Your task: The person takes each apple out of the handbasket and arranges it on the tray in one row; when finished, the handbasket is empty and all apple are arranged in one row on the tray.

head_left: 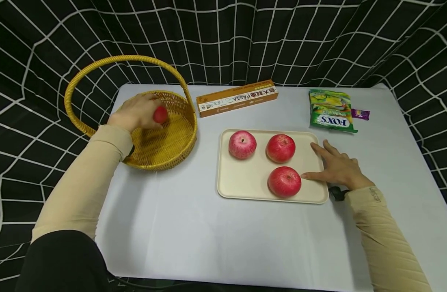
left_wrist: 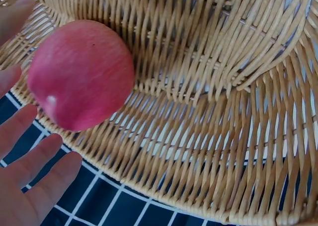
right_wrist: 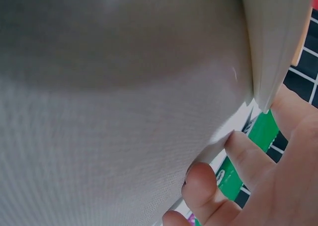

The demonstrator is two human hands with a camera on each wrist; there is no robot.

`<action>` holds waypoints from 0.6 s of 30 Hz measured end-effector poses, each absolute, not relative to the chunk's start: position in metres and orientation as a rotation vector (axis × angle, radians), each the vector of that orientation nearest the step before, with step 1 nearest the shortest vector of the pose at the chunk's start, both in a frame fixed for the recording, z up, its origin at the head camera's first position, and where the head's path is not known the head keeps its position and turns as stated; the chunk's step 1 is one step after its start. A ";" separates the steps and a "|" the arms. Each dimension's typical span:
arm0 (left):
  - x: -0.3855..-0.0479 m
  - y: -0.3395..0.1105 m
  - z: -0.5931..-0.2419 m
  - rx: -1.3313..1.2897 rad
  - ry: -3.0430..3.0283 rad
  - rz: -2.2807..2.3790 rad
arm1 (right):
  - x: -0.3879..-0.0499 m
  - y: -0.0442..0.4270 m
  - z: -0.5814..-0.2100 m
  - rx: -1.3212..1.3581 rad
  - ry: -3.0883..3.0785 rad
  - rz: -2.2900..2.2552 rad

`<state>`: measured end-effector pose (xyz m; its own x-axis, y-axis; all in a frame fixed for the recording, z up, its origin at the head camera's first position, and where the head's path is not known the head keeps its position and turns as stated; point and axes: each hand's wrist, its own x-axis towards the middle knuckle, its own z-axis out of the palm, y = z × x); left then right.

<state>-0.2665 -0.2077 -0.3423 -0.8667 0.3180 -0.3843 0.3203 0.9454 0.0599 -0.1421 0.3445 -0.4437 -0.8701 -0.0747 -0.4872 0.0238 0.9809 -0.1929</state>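
My left hand [head_left: 137, 113] is inside the yellow wicker basket [head_left: 165, 142], beside a red apple [head_left: 160, 115]. In the left wrist view the fingers [left_wrist: 54, 184] are spread, with a small gap between them and the apple [left_wrist: 82, 77], which lies against the woven wall. Three more apples sit on a cream tray [head_left: 245, 182]: a paler one [head_left: 242, 144] at back left, one [head_left: 280, 148] at back middle and one [head_left: 284, 181] in front. My right hand [head_left: 338, 168] rests at the tray's right edge, fingers spread, thumb reaching over the rim close to the front apple.
A long pasta box [head_left: 238, 98] lies behind the tray, right of the basket. At the back right are a green Fox's candy bag [head_left: 331, 110] and a small purple packet [head_left: 360, 114]. The basket's tall handle [head_left: 126, 58] arches above the left hand.
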 end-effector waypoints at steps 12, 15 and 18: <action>-0.280 -0.208 -0.351 0.517 2.656 -0.008 | -0.140 0.342 -0.443 -0.032 2.616 -0.258; -0.282 -0.204 -0.351 0.505 2.635 -0.024 | -0.140 0.342 -0.442 -0.026 2.617 -0.258; -0.284 -0.201 -0.349 0.476 2.606 -0.022 | -0.139 0.343 -0.442 -0.025 2.618 -0.262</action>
